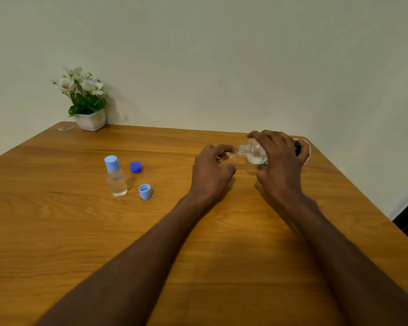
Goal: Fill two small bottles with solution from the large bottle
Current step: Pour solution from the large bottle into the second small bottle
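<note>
My right hand grips the large clear bottle, tipped on its side with its open neck pointing left. My left hand curls round a small clear bottle, mostly hidden by the fingers, and the large bottle's neck meets its mouth. A second small bottle stands upright at the left with a light blue cap on and clear liquid inside. Beside it on the wooden table lie a dark blue cap and a light blue cap, open side up.
A white pot of white flowers stands at the table's far left corner by the wall. A small clear scrap lies next to it. The table's right edge runs close to my right hand.
</note>
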The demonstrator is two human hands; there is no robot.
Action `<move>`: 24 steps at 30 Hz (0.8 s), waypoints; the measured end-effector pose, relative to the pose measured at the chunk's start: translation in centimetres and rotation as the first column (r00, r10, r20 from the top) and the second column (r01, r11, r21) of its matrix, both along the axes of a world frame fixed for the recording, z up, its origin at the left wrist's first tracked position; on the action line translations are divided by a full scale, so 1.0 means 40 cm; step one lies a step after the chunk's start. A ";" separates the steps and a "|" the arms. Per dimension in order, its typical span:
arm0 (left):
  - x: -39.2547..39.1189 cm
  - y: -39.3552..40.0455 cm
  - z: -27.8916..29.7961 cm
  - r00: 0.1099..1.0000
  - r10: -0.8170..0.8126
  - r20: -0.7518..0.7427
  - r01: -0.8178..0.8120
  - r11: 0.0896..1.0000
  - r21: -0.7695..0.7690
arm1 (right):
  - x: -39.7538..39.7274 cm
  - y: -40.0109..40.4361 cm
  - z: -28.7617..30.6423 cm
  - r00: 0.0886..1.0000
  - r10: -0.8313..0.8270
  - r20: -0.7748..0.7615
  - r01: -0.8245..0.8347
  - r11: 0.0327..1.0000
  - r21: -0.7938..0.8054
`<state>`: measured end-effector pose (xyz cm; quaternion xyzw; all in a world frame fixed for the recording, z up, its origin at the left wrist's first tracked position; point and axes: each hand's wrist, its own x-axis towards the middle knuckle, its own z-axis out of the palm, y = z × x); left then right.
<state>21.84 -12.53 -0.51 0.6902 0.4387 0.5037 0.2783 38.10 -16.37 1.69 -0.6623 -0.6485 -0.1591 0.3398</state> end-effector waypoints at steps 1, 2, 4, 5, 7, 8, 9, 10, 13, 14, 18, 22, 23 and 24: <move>0.000 0.000 0.001 1.000 0.001 0.000 -0.001 1.000 -0.001 | 0.000 0.000 0.000 1.000 0.003 -0.004 -0.003 1.000 0.002; 0.000 0.000 0.001 1.000 0.002 0.000 -0.002 1.000 -0.001 | 0.000 0.000 0.000 1.000 0.005 -0.005 -0.005 1.000 0.005; 0.000 0.000 0.001 1.000 0.000 0.002 0.000 1.000 0.001 | -0.001 0.000 -0.001 1.000 0.008 -0.005 -0.008 1.000 0.008; 0.000 0.000 0.001 1.000 -0.001 0.003 0.001 1.000 -0.001 | 0.000 0.001 -0.002 1.000 0.010 -0.007 -0.010 1.000 0.009; -0.001 -0.001 0.002 1.000 -0.003 0.001 0.003 1.000 -0.007 | 0.000 0.001 -0.001 1.000 0.011 -0.009 -0.011 1.000 0.005; -0.001 -0.001 0.002 1.000 -0.004 0.000 0.004 1.000 -0.008 | 0.000 0.001 -0.001 1.000 0.010 -0.008 -0.010 1.000 0.004; -0.001 -0.001 0.002 1.000 -0.005 0.000 0.005 1.000 -0.008 | 0.000 0.000 0.000 1.000 0.011 -0.007 -0.011 1.000 0.005; -0.001 -0.002 0.002 1.000 -0.006 -0.001 0.006 1.000 -0.007 | 0.000 -0.001 -0.001 1.000 0.011 -0.007 -0.011 1.000 0.005; -0.001 -0.002 0.002 1.000 -0.005 -0.008 0.005 1.000 0.003 | 0.001 -0.001 -0.002 1.000 0.009 -0.003 -0.009 1.000 0.004; -0.001 -0.002 0.001 1.000 -0.006 -0.003 0.006 1.000 0.004 | 0.002 0.000 -0.002 1.000 0.009 0.001 -0.009 1.000 0.005; 0.000 -0.002 0.001 1.000 -0.005 0.002 0.005 1.000 0.006 | 0.003 0.002 -0.003 1.000 0.000 0.009 0.000 1.000 0.006; 0.002 0.002 -0.001 1.000 0.003 -0.010 -0.003 1.000 0.009 | 0.006 0.004 -0.002 1.000 -0.001 0.014 0.001 1.000 0.002; 0.002 0.004 -0.001 1.000 0.003 -0.015 -0.003 1.000 0.008 | 0.006 0.004 -0.002 1.000 0.000 0.016 0.000 1.000 0.001; 0.002 0.005 -0.002 1.000 0.004 -0.019 -0.003 1.000 0.008 | 0.006 0.003 -0.002 1.000 0.001 0.017 -0.001 1.000 0.001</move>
